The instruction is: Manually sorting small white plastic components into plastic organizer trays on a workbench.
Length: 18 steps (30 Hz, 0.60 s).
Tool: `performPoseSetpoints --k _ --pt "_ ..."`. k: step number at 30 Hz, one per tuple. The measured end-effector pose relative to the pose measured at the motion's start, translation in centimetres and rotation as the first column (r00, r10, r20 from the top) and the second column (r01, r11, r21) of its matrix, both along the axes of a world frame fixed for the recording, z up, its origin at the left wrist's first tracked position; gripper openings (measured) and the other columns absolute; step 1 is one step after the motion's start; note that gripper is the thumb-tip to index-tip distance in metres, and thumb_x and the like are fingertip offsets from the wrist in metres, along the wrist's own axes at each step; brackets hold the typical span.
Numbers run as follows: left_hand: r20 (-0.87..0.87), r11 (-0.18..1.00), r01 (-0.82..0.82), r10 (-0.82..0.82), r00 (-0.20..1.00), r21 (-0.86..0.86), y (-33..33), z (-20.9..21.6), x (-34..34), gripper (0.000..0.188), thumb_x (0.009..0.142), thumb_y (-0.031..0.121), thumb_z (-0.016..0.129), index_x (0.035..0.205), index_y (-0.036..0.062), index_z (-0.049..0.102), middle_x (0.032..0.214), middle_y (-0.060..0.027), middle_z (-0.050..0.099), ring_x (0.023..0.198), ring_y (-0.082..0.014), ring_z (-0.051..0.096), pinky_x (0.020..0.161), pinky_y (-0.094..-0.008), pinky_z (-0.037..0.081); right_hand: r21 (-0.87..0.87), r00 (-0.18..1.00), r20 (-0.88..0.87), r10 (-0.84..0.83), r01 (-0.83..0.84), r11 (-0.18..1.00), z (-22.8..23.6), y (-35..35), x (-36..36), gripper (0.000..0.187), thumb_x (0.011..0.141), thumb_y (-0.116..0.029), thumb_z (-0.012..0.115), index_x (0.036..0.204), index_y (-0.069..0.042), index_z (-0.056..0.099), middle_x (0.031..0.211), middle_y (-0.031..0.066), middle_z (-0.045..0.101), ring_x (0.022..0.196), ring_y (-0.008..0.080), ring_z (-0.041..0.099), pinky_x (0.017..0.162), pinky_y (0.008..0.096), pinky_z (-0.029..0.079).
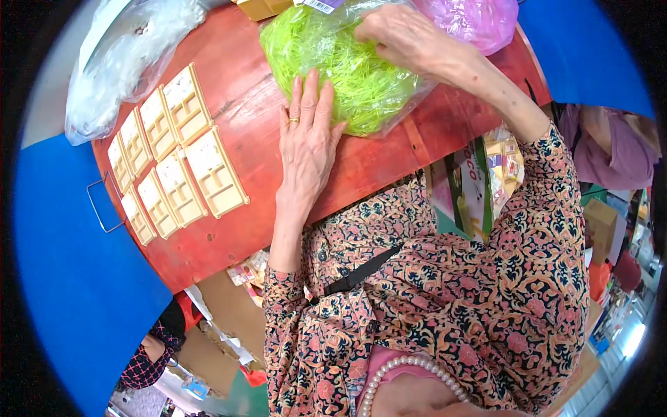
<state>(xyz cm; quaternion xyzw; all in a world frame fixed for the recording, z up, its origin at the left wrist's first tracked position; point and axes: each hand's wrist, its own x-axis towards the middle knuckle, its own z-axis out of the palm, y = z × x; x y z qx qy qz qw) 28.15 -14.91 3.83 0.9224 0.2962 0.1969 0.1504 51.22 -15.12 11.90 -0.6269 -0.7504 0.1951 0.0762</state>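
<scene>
A clear plastic bag [368, 90] full of bright green shredded filler lies on the red table [243, 104]. My left hand [306, 135] rests on the bag's near left side, fingers stretched out, with a ring on one finger. Over the upper right of the same bag, my right hand [403, 38] has its fingers curled in and closed. What it pinches, plastic or green strands, is hidden. To the left, several cream divided trays [222, 182] lie in two rows, each with a white, faintly printed panel at its far end.
A clear bag of white stuff [125, 76] sits at the table's far left, a pink plastic bag [476, 24] at the far right. A cardboard box [264, 7] stands behind the green bag. A wire handle [104, 208] juts from the left edge. Another person's sleeve [149, 365] shows lower left.
</scene>
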Motion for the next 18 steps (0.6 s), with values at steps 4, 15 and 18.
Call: performPoseSetpoints --k 4,15,18 --pt "0.006 1.0 0.005 -0.005 1.0 0.003 0.1 0.3 -0.2 0.059 0.079 0.016 0.064 0.133 0.0047 0.04 0.146 -0.0129 0.027 0.135 -0.032 0.025 0.103 -0.0538 0.028 0.264 0.998 0.013 0.056 -0.057 0.963 -0.5 -0.1 0.8 0.008 0.067 -0.001 0.055 0.073 0.004 0.055 0.066 0.0199 0.052 0.065 0.0345 0.056 0.058 0.0419 0.044" --pt "0.014 1.0 -0.001 0.001 1.0 -0.02 0.1 0.3 -0.5 0.059 0.08 0.014 0.064 0.133 0.0041 0.04 0.146 -0.0134 0.026 0.135 -0.0329 0.024 0.104 -0.0551 0.027 0.576 0.999 -0.045 0.013 0.015 0.817 -2.4 0.8 -0.1 0.009 0.065 -0.001 0.057 0.071 0.005 0.058 0.065 0.0199 0.055 0.066 0.0356 0.058 0.059 0.0404 0.046" --pt "-0.029 0.999 0.019 -0.02 0.999 -0.039 0.1 1.3 -0.7 0.059 0.08 0.014 0.064 0.133 0.0054 0.039 0.146 -0.0138 0.026 0.135 -0.033 0.024 0.104 -0.055 0.027 0.421 0.991 -0.109 -0.073 0.112 0.9 1.0 0.0 0.3 0.01 0.062 0.0 0.059 0.07 0.005 0.062 0.064 0.021 0.058 0.065 0.0339 0.061 0.06 0.0375 0.048"
